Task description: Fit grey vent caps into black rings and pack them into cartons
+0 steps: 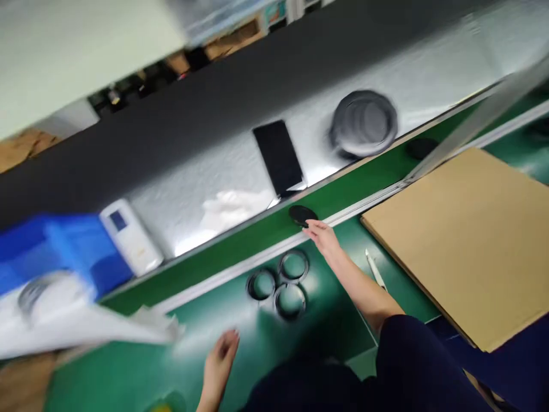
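My right hand (322,236) reaches over the white rail, fingertips closed on the near edge of a flat black disc (301,214) that lies over the green belt (253,232). Lower down, my left hand (222,356) hovers above the green tabletop (197,320) with its fingers curled in and nothing visible in them. Three black rings sit grouped between my hands: a left one (249,286), an upper one (305,266) and a lower one (302,306). Their open middles show the green surface.
Cardboard sheets (463,246) lie at right beside a white pen-like tool (376,269). Beyond the belt, a metal shelf (206,171) bears a dark tablet-like device (278,157), a round dark object (364,123) and a white handheld device (131,237). A blue bin (64,240) stands left.
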`<state>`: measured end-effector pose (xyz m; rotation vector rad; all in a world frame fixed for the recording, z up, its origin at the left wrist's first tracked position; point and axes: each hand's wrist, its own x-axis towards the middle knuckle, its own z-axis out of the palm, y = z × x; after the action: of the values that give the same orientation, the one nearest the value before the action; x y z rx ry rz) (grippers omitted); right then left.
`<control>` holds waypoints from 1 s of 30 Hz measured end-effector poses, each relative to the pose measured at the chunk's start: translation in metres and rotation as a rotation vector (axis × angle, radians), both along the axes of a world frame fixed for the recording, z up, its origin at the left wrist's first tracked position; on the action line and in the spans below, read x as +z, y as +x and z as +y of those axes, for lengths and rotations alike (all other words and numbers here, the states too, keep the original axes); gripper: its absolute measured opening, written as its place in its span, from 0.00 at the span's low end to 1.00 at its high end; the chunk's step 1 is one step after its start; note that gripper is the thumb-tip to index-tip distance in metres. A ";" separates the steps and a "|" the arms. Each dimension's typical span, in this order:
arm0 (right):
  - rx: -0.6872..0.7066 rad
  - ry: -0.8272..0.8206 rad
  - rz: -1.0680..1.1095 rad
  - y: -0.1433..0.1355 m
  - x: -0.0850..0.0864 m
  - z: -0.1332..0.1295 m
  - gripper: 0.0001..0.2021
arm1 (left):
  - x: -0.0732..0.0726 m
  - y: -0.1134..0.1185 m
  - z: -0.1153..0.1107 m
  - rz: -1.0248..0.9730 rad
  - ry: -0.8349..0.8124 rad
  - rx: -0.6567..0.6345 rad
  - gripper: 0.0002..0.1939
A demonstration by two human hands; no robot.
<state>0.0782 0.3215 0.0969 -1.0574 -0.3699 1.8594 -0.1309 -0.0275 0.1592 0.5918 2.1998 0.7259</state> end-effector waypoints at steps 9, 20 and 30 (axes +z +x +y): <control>0.960 -0.165 0.485 -0.063 0.067 -0.312 0.20 | 0.023 0.036 -0.024 -0.893 0.773 0.593 0.35; 0.857 1.600 -0.509 -0.062 0.103 -0.299 0.18 | 0.061 0.050 -0.124 -1.306 0.934 0.650 0.35; 1.098 1.274 -0.338 -0.052 0.093 -0.316 0.35 | 0.058 0.070 -0.143 -1.388 0.940 0.588 0.39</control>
<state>0.0259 0.0058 0.1904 -0.1714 -2.2944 1.6379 -0.0607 -0.1705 0.2173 -0.2227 0.6090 1.7821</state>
